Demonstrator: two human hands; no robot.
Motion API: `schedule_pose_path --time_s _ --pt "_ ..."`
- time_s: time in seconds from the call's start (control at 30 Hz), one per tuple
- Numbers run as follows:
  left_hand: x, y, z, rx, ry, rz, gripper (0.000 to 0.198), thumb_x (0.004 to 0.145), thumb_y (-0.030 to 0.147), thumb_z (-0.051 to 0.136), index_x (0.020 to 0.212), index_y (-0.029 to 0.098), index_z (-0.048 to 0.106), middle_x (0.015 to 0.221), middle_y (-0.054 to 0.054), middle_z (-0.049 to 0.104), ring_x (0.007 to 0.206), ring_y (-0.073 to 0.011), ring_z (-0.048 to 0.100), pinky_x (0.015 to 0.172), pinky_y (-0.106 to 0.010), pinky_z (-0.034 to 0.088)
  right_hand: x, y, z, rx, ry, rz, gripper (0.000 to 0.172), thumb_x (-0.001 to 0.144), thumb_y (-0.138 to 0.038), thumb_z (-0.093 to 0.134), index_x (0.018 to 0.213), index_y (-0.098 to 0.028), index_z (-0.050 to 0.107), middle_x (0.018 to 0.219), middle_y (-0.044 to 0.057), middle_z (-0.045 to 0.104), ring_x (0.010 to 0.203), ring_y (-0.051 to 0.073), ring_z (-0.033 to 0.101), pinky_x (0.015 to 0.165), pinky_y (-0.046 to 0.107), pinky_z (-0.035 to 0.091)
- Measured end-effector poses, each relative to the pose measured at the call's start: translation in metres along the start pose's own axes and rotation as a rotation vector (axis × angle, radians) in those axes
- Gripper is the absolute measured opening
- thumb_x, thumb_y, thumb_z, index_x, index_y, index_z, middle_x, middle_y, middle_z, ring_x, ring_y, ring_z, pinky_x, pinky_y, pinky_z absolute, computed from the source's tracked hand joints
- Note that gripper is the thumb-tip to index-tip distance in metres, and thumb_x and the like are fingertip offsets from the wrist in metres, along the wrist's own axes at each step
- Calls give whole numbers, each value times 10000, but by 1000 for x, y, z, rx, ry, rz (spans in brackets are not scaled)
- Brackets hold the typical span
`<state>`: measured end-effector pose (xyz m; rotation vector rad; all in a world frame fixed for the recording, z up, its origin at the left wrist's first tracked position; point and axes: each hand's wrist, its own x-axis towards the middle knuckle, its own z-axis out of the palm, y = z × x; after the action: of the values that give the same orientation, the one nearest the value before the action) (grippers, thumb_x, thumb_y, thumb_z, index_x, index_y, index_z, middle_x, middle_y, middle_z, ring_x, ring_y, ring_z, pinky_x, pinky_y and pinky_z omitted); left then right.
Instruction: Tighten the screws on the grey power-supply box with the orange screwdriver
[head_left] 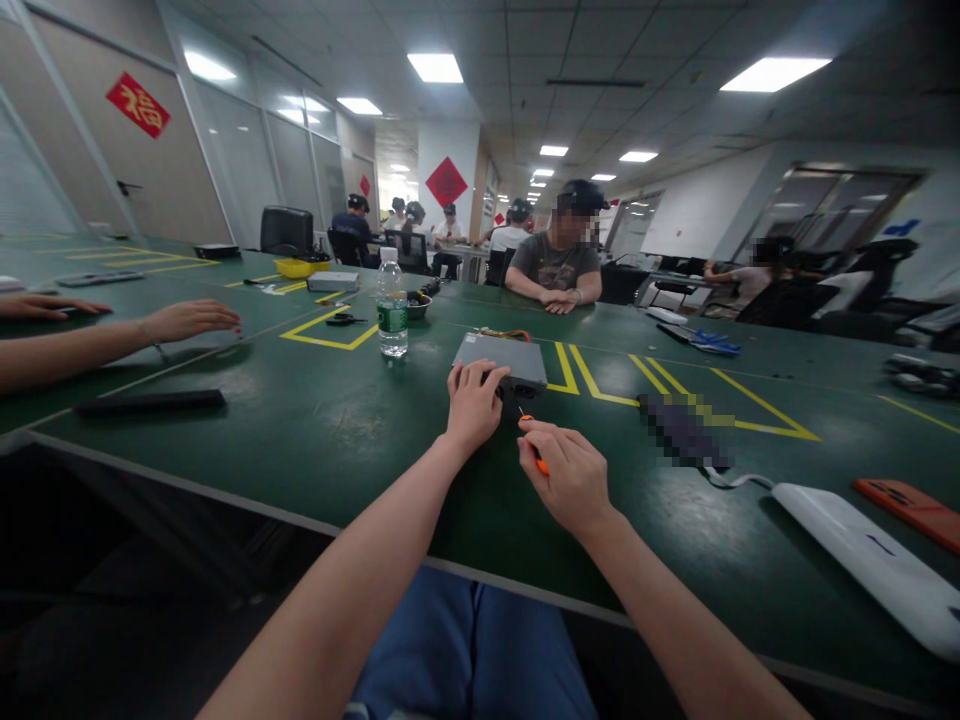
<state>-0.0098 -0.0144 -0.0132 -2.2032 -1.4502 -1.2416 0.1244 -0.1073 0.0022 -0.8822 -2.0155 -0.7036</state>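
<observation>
A grey metal computer power supply [501,358] lies on the green table, with coloured wires [504,335] at its far side and a dark socket on its near face. My left hand [474,408] grips its near left corner, fingers bent over the top edge. In my right hand [568,470] is a screwdriver [541,464] with an orange handle. Its thin shaft points at the near face of the power supply; whether the tip touches a screw there is too small to tell.
A water bottle [392,305] stands beyond my left hand, near a dark bowl [418,304]. On the right lie a white power bank [862,560] and an orange phone [911,510]. Another person's hand [191,320] rests at the left; a person [556,260] sits opposite.
</observation>
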Motion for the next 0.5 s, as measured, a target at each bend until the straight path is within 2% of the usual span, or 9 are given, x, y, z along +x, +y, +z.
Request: schedule_pose_path --time_s 0.5 --pt "0 0 2 3 -8 -14 433 742 112 460 1136 289 497 1180 -24 497 1191 -183 380 1083 -405 138 0 1 1 7 30 2 27 816 -152 507 821 -179 504 920 54 661 793 130 622 736 262 455"
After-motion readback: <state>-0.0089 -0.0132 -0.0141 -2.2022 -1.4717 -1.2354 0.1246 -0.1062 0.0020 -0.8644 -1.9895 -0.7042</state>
